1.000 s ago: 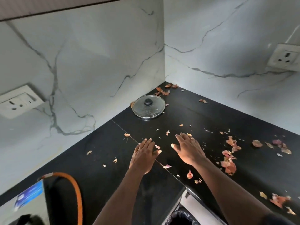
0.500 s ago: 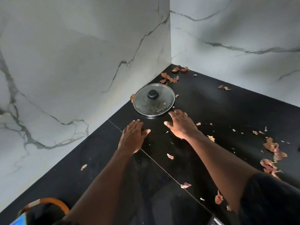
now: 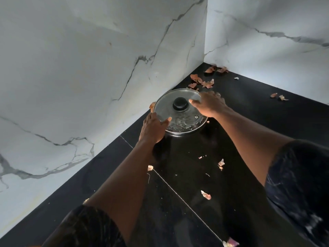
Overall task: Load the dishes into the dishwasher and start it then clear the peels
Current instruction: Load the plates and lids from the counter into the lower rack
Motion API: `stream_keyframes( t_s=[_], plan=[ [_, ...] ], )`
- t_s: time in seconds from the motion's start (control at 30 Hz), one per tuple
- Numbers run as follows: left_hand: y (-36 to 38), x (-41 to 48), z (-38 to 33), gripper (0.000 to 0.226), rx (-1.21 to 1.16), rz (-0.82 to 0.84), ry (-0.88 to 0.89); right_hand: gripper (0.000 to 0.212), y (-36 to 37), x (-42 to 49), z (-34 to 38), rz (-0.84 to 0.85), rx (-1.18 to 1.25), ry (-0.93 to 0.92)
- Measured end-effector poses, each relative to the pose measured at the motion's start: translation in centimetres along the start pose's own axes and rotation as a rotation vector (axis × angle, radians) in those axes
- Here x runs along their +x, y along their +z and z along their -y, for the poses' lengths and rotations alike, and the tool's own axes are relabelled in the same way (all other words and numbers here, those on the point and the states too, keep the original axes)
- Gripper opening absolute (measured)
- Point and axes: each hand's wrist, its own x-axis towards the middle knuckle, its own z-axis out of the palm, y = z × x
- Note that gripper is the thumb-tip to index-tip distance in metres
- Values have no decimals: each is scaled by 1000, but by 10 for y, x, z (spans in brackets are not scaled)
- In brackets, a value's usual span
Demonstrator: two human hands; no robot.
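A round glass lid with a black knob lies flat on the black counter, close to the wall corner. My left hand reaches its near left rim, thumb lying over the glass edge. My right hand is spread over the lid's right side, thumb pointing toward the knob and fingers past the far rim. Onion peels lie behind the lid in the corner, and smaller bits are scattered on the counter nearer to me.
White marble walls meet in a corner just behind the lid. A seam runs diagonally across the counter. More peels lie at the right near the back wall.
Both hands have moved forward across the counter toward the corner and now reach the lid's edges. The camera has moved in closer; the sockets and the orange hose have left the view.
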Motion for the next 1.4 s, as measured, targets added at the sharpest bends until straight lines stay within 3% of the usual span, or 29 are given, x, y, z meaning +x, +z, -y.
stream_keyframes(
  t_s=[0.33, 0.43, 0.57, 0.73, 1.0, 1.23, 1.4],
  plan=[
    [3, 29, -6, 85, -155, -33, -95, 74, 7, 19, 5, 13, 126, 90],
    [2, 30, -8, 76, -227, -66, -127, 74, 7, 13, 5, 20, 188, 100],
    [1, 18, -9, 42, -292, -97, -164, 70, 7, 1, 0, 26, 251, 101],
    [4, -6, -4, 39, -343, -128, -171, 72, -7, -26, -2, -30, 273, 59],
    [4, -69, -28, 84, -461, -135, -227, 71, -40, -114, -4, -70, 302, 79],
    [13, -148, -56, 98, -478, -68, -212, 73, -57, -212, -30, -96, 329, 158],
    [23, -205, -81, 90, -419, -40, -196, 70, -66, -276, -58, -111, 355, 198]
  ],
)
